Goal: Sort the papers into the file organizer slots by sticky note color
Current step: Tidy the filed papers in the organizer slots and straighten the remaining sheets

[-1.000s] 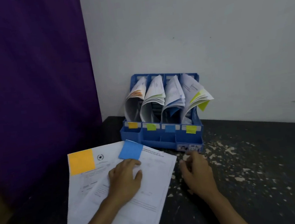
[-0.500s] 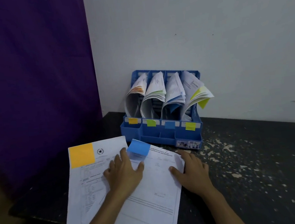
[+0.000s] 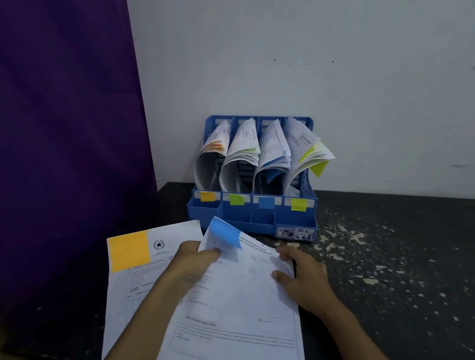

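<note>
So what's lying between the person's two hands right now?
The blue-noted sheet, in the head view: the left hand pinches its top edge and the right hand holds its right edge.

office desk corner | blue file organizer (image 3: 251,218) with papers | worn dark table (image 3: 409,251) | white wall (image 3: 334,56)

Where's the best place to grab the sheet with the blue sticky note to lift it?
Probably its upper left edge, coming from the left: that corner of the blue-note sheet curls up off the orange-note sheet, leaving room for fingers beneath. The left hand grips there; the right hand holds the right edge.
</note>
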Available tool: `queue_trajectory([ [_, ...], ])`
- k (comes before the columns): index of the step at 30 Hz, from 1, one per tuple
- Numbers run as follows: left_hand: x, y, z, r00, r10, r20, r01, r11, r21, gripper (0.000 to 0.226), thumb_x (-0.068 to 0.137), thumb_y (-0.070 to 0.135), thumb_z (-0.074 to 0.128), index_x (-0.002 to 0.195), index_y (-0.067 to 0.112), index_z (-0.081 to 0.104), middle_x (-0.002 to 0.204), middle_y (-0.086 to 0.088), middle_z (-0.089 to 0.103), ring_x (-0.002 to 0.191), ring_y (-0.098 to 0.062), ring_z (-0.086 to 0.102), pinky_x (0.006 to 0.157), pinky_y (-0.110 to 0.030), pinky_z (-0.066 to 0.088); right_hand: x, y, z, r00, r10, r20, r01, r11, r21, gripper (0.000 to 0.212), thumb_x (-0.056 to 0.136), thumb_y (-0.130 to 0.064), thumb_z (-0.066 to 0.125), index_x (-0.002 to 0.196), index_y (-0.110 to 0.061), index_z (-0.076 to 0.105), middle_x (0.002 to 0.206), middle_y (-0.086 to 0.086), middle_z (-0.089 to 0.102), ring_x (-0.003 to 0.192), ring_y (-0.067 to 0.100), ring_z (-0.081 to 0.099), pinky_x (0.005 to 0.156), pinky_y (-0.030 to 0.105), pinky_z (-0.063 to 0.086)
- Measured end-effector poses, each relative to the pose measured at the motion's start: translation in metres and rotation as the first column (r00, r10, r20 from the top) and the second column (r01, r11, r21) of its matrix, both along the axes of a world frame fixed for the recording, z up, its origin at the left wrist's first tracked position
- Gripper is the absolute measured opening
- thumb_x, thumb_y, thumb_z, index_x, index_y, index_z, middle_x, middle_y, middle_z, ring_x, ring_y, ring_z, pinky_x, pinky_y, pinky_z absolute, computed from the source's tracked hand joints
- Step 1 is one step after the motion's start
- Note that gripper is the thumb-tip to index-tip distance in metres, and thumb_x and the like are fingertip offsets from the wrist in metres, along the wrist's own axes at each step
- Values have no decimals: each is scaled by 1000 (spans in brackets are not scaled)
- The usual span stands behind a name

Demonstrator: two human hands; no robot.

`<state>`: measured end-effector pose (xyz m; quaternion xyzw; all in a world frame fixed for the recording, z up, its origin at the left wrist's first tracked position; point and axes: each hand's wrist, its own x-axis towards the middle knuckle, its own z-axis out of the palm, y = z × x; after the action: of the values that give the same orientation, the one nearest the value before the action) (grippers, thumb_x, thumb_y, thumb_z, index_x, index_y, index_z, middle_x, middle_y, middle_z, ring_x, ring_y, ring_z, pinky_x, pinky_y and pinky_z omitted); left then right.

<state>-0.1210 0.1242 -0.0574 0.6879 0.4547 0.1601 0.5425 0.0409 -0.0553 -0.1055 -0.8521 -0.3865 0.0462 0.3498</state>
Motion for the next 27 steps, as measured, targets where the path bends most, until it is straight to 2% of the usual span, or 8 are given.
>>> queue_trajectory([
  [4,-4,-9,-4,976,-99,193,111,993,-51,19,88,23,74,107,25,73,93,-3,79,89,-25,76,90,-46,59,-3,1,-4,999,-13,47,4,982,190,34,88,-32,69,120,-39,60,123,-22,59,120,6,51,108,46,40],
  [7,-1,-18,0,940,-93,329,108,994,-28,21,94,23,68,115,21,72,96,-2,79,92,-24,75,91,-47,58,-13,2,8,996,-13,93,-22,931,365,31,93,-36,64,123,-35,60,125,-21,58,120,4,50,107,38,42],
  [10,5,-32,14,898,-83,432,89,996,7,22,100,33,59,115,22,71,98,-1,79,96,-23,75,91,-48,58,-32,4,37,999,48,14,-49,874,484,35,95,-42,59,129,-34,57,129,-24,54,122,-3,49,104,30,45],
  [15,11,-68,48,790,-121,601,164,986,-16,38,100,50,43,117,28,70,104,-2,78,99,-24,74,91,-49,57,-64,9,77,975,199,-100,-125,862,492,68,86,-73,50,144,-40,38,137,-33,39,127,-16,37,102,14,36],
  [18,14,-83,62,750,-245,615,273,961,49,52,88,70,30,112,47,71,116,20,72,115,-9,65,96,-39,56,-71,10,87,947,248,-206,-110,849,518,98,67,-89,53,150,-44,25,151,-26,31,138,-7,31,111,22,33],
  [20,17,-92,68,732,-302,611,308,946,98,57,85,74,24,113,54,69,124,24,67,123,-3,59,104,-38,51,-70,5,94,917,289,-276,-100,833,544,98,69,-80,62,152,-46,21,156,-23,30,140,-3,33,111,24,38],
  [24,25,-101,65,723,-349,596,358,927,109,68,82,78,17,121,51,66,142,14,57,134,-7,49,115,-48,38,-68,-6,102,901,315,-299,-95,814,573,62,98,-31,58,152,-34,28,133,-28,50,112,-24,48,79,-1,43],
  [27,33,-110,64,706,-357,612,362,924,121,67,83,77,16,122,52,65,139,20,57,134,-8,49,118,-43,36,-64,-9,106,885,313,-345,-29,776,630,47,105,-21,47,150,-29,36,128,-24,58,109,-18,55,83,4,47],
])
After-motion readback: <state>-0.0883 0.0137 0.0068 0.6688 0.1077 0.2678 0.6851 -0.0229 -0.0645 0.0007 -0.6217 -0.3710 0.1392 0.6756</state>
